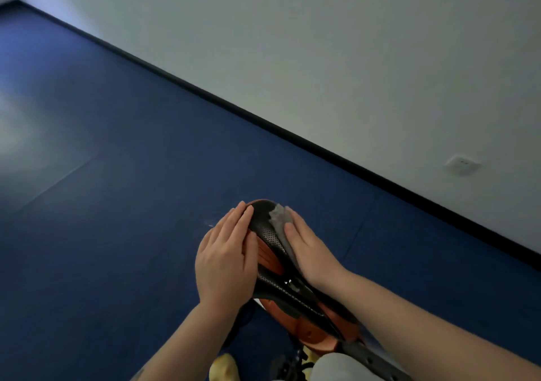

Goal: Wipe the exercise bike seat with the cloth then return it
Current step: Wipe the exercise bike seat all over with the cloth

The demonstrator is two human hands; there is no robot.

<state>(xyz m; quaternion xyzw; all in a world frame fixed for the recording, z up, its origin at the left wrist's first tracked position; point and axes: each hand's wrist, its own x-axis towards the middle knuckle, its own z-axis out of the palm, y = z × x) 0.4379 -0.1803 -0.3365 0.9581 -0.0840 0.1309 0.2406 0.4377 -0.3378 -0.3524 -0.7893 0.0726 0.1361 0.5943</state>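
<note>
The exercise bike seat is black with orange panels and a perforated top, low in the middle of the view. My left hand lies flat on its left side with the fingers together, holding nothing. My right hand presses a grey cloth against the seat's right side. The cloth bunches out past my fingertips near the seat's far end, and most of it is hidden under my palm.
Blue floor spreads to the left and beyond the seat. A white wall with a black baseboard runs diagonally behind, with a socket at the right. The bike frame and yellow shoes show at the bottom.
</note>
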